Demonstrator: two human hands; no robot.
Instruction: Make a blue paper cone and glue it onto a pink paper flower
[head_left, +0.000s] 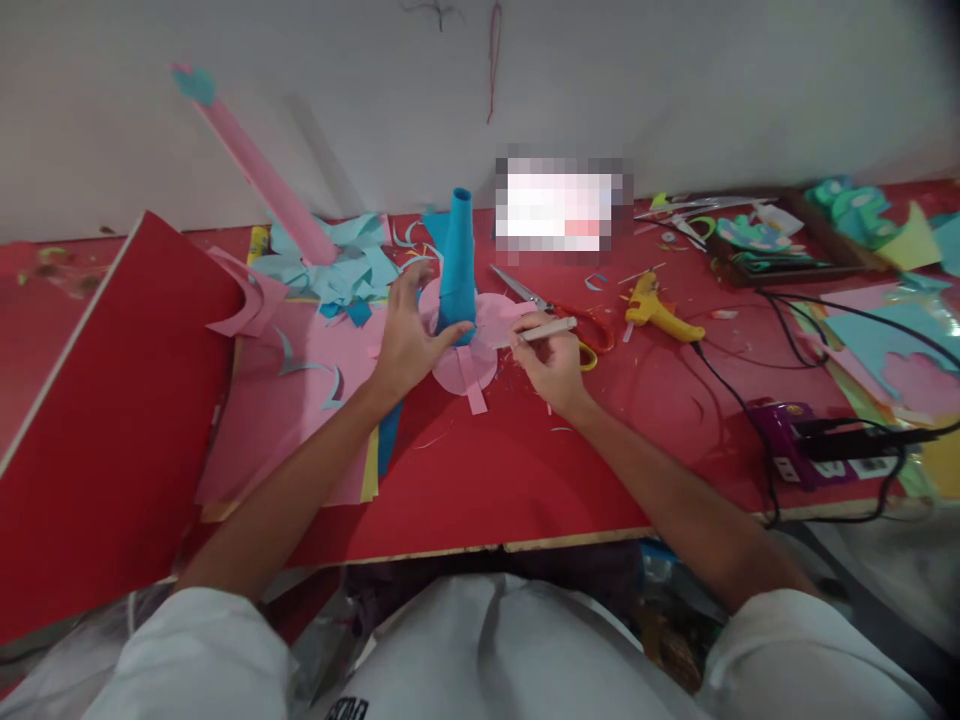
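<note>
A rolled blue paper tube (459,260) stands upright on a pink paper flower shape (457,372) with rounded petals. My left hand (409,340) grips the tube low on its left side, the thumb across the front of its base; some of the fingers are hidden behind it. A short pink paper strip (472,382) runs from the base toward me. At the right of the flower, my right hand (551,360) is closed on a white pen (546,330), held at a slant with its tip end over a petal.
Scissors (592,330) with orange and yellow handles lie beyond my right hand. Farther right are a yellow glue gun (660,308), a purple box (795,445) and black cables. A pink paper tube (262,175) leans over blue scraps. A red board (112,430) stands left.
</note>
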